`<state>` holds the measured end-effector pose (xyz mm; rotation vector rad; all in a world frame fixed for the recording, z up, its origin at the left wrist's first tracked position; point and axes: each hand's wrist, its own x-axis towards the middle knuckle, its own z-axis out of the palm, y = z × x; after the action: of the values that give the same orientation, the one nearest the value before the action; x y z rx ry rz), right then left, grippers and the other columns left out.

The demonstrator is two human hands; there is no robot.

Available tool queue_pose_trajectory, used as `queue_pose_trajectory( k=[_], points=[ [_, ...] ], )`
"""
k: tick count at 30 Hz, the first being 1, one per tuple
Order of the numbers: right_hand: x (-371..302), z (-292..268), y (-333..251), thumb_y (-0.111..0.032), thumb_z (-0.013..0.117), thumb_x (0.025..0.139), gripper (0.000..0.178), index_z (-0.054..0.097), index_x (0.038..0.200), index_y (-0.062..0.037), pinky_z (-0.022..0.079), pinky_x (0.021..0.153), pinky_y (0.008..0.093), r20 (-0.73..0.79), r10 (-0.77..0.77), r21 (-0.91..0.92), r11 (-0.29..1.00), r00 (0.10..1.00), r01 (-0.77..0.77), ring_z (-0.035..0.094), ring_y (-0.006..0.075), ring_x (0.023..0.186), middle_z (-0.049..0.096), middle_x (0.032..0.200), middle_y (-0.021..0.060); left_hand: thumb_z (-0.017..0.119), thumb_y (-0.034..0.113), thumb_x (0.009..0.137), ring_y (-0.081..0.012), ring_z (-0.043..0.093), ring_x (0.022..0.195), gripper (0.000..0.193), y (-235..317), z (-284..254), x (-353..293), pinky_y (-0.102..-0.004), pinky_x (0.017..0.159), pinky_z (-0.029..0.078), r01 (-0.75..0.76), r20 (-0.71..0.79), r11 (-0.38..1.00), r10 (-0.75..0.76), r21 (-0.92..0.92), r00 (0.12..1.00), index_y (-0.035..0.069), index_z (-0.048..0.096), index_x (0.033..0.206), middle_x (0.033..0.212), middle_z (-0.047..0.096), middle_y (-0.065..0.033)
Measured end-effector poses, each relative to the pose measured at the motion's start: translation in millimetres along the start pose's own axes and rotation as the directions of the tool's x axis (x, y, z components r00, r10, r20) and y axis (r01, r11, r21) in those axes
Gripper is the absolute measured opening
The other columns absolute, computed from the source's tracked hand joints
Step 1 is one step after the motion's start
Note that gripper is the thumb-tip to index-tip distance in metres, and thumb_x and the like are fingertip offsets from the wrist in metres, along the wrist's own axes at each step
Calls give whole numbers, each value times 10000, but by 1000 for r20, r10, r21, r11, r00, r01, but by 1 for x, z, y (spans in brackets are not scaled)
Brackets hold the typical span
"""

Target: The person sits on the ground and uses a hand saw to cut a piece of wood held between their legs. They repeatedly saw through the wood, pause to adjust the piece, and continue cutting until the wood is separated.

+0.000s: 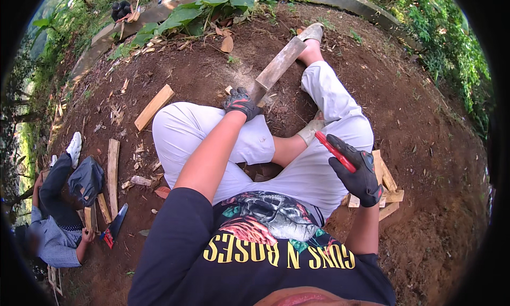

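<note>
My left hand (241,105), in a black glove with red marks, is closed on the near end of a weathered wooden plank (280,65). The plank slants away to the right, with a line across it near my glove. Its far end meets my outstretched foot in a pale shoe (312,32). Above my right thigh, my gloved right hand (358,173) is closed around a narrow red tool (334,151). I cannot make out its kind, and the glove hides part of it.
Cut wood pieces (389,181) lie beside my right hip. Left of my knee are a board (154,107) and a long strip (113,176). Another person (61,231) sits at the left, a hand on wood, near a handsaw (114,227). A concrete curb (366,11) bounds the soil.
</note>
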<state>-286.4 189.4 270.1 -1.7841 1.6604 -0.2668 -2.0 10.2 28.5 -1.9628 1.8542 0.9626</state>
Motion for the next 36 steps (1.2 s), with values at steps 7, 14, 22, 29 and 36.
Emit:
queue_pose_trajectory(
  k=[7, 14, 22, 29, 36],
  points=[
    [133, 103, 18, -206, 682, 973, 551, 634, 1522, -209, 582, 948, 492, -91, -189, 2, 982, 978, 189, 741, 417, 1087, 743, 1305, 207, 799, 766, 770, -438, 404, 1556, 1295, -8, 8, 8, -500, 1268, 375, -24, 37, 1000, 23, 17, 999, -34, 294, 1654, 1675, 356, -310],
    [212, 146, 25, -262, 705, 995, 511, 653, 1501, -208, 570, 999, 490, -137, -227, 85, 967, 964, 239, 717, 433, 1168, 719, 1336, 237, 861, 645, 778, -417, 424, 1556, 1204, -6, 17, 29, -517, 1240, 413, -57, 19, 996, 56, 66, 998, 24, 322, 1657, 1723, 335, -245],
    [24, 23, 29, -192, 728, 948, 578, 637, 1518, -154, 565, 1018, 492, -111, -143, 14, 989, 984, 145, 729, 409, 1174, 734, 1360, 188, 835, 733, 751, -419, 359, 1591, 1322, 2, -4, 8, -484, 1288, 362, -10, 31, 1000, 10, 3, 999, -8, 270, 1689, 1706, 329, -297],
    [1, 22, 8, -175, 719, 959, 531, 664, 1487, -155, 590, 959, 469, -155, -93, -11, 996, 984, 92, 751, 393, 1125, 756, 1307, 189, 898, 631, 746, -423, 413, 1552, 1297, -1, 13, 20, -552, 1237, 398, 55, 6, 998, -55, 20, 998, 8, 243, 1676, 1686, 359, -257],
    [195, 140, 23, -273, 605, 995, 547, 602, 1538, -203, 592, 917, 524, -138, -216, 12, 975, 966, 220, 741, 428, 1040, 760, 1217, 231, 887, 670, 749, -416, 425, 1535, 1269, 0, 24, 14, -544, 1225, 410, -40, -28, 997, 42, 65, 999, -26, 309, 1639, 1625, 410, -258]
  ],
)
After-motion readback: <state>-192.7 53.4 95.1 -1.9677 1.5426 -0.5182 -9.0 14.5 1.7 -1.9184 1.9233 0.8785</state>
